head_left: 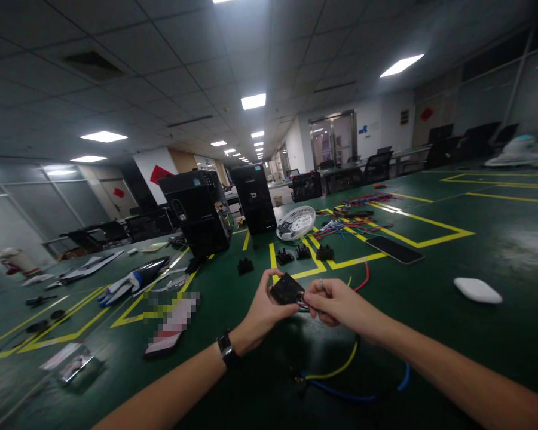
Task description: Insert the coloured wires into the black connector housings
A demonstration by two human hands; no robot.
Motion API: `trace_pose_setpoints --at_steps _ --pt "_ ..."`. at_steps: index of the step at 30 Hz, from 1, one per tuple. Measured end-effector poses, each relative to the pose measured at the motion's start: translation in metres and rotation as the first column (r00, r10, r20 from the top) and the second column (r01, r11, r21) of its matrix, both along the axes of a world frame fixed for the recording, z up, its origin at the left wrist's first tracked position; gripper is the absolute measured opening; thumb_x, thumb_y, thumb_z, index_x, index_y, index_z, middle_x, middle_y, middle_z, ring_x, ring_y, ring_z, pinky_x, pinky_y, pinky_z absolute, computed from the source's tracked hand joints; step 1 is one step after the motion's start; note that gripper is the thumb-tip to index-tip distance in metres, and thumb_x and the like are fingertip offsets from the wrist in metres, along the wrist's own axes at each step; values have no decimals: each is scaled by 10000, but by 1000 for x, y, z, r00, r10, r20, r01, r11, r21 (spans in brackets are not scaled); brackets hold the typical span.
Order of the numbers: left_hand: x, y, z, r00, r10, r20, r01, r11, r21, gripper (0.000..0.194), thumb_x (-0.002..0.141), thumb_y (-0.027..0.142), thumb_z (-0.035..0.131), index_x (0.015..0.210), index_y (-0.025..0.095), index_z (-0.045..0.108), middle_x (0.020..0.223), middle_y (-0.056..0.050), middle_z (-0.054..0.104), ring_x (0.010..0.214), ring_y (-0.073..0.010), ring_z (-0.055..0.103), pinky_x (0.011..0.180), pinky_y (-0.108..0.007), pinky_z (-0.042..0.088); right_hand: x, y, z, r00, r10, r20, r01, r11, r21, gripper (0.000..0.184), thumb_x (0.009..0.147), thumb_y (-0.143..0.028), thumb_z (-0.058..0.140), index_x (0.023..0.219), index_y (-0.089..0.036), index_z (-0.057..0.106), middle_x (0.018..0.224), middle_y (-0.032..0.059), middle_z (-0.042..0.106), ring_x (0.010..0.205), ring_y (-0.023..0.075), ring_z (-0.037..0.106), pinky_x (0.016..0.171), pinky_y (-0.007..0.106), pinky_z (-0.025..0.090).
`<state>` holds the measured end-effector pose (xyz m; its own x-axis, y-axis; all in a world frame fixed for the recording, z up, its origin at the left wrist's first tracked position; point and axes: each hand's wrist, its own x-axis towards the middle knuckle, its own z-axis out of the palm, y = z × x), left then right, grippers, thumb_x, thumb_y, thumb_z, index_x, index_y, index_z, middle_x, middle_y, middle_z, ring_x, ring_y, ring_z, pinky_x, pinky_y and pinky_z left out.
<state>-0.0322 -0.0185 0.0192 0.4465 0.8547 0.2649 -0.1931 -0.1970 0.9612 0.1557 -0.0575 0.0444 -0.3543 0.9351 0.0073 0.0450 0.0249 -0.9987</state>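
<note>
My left hand (260,312), with a dark watch on the wrist, holds a small black plastic block (287,289) above the green table. My right hand (336,302) pinches thin wires at the block's right side, with a ring on one finger. A red wire (363,279) curls up behind my right hand. Under my forearms a yellow wire (341,365) and a blue wire (363,393) hang down and loop over the table.
Several more black blocks (303,253) lie on the yellow lines beyond my hands. A white fan grille (296,223), two black machine cases (198,210), a phone (394,249), a white oval object (477,290), a wire bundle (363,203) and a pen (137,278) lie around.
</note>
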Motion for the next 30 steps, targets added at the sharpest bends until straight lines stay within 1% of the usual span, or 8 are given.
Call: trace_pose_setpoints --at_steps 3,5,8,11,17,21,25,30 --pt "5 -12 3 1000 8 4 -8 1000 -5 683 635 175 796 1130 256 332 947 -8 632 825 -158 658 732 -261 509 -3 -3 2 998 -24 58 26 999 -30 233 834 -370 592 790 -155 514 596 -35 549 409 46 385 393 177 261" --pt "6 -14 3 1000 -1 19 1 1000 -1 688 636 182 797 1123 255 316 947 -14 640 829 -164 665 749 -275 513 -4 -6 4 992 -57 116 61 998 -33 210 839 -348 580 780 -159 507 589 -39 545 407 48 386 388 174 267" --pt "7 -14 1 999 -7 52 7 1000 -1 666 655 188 785 1105 255 299 1070 -64 640 903 -190 669 824 -331 512 -6 -8 6 978 -79 191 81 997 -2 204 840 -337 576 762 -160 509 590 -38 547 420 51 400 394 170 288" --pt "8 -15 -3 998 7 64 -7 1000 0 607 680 195 768 1064 255 302 1186 -102 606 951 -198 664 876 -371 499 -8 -8 4 977 -68 201 66 998 17 194 843 -329 564 762 -160 513 583 -38 547 414 49 389 389 167 276" --pt "12 -21 -5 995 -28 98 26 999 26 653 675 169 770 1112 269 295 1239 -101 572 1073 -221 621 955 -388 464 -9 -5 -4 967 -119 225 108 992 58 154 845 -279 539 756 -155 520 574 -36 551 400 41 378 393 161 272" --pt "10 -28 -3 991 -87 101 78 993 86 603 755 129 681 1185 273 283 1319 -111 491 1180 -226 547 1033 -414 406 -9 -7 -1 959 -132 251 124 991 49 143 837 -270 537 745 -164 511 551 -48 544 390 48 383 405 169 288" --pt "4 -33 -2 994 -108 18 103 976 190 580 791 43 554 1256 276 297 1385 -93 413 1299 -217 421 1126 -430 284 -6 -7 2 946 -113 304 105 994 41 179 815 -276 559 680 -175 497 479 -47 523 391 69 395 407 185 275" --pt "-2 -38 -3 975 -3 -221 80 936 342 622 792 -4 457 1331 275 323 1427 -71 366 1361 -208 314 1175 -427 171 2 1 -9 913 -130 387 96 990 105 181 779 -285 605 657 -167 541 477 -28 525 428 88 429 417 201 276"
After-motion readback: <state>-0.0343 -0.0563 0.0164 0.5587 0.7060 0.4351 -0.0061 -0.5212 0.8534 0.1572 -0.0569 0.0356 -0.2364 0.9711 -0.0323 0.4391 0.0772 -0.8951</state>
